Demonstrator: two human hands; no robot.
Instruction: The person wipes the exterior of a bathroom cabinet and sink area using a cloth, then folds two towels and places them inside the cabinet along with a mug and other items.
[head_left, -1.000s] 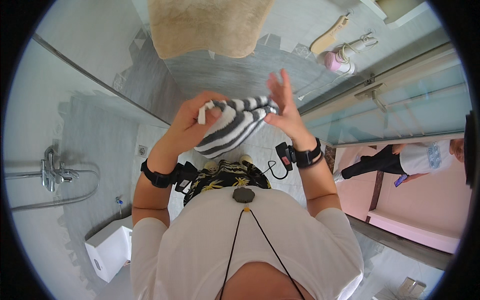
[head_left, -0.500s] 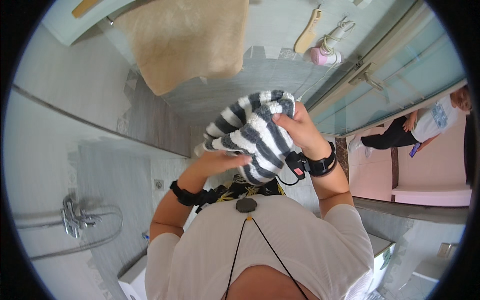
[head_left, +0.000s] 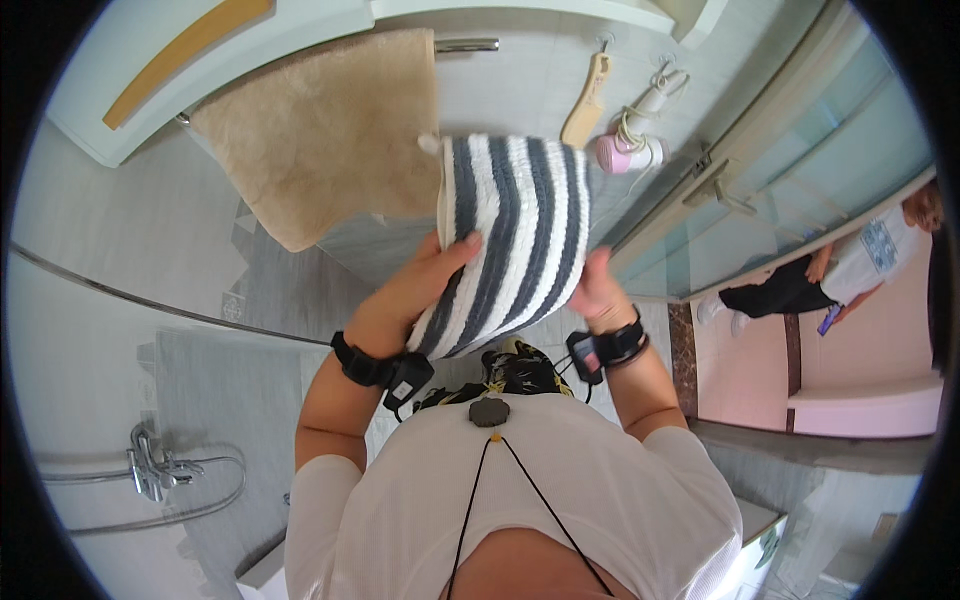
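The striped cloth [head_left: 520,230] (gray and white) is right of the beige towel [head_left: 330,130], its towelward side grasped in the left hand [head_left: 428,285], its farther side touching the right hand [head_left: 602,298], whose fingers' grip is hidden.

Upper L: white fixture [head_left: 95,75] w/ tan strip [head_left: 185,65]. Just R of it, beige towel [head_left: 320,130] over chrome rail [head_left: 467,45]. Upper R of ctr: cream comb-like item [head_left: 587,105] on hook, next to pink/wht hair dryer [head_left: 618,153], cord wrapped. R side: glass-paned door [head_left: 800,150] w/ lever handle [head_left: 735,200]. Far R: person [head_left: 882,243], wht top, dk trousers, w/ purple phone [head_left: 829,320]. Lwr L: chrome mixer tap [head_left: 150,465] + hose [head_left: 242,480].
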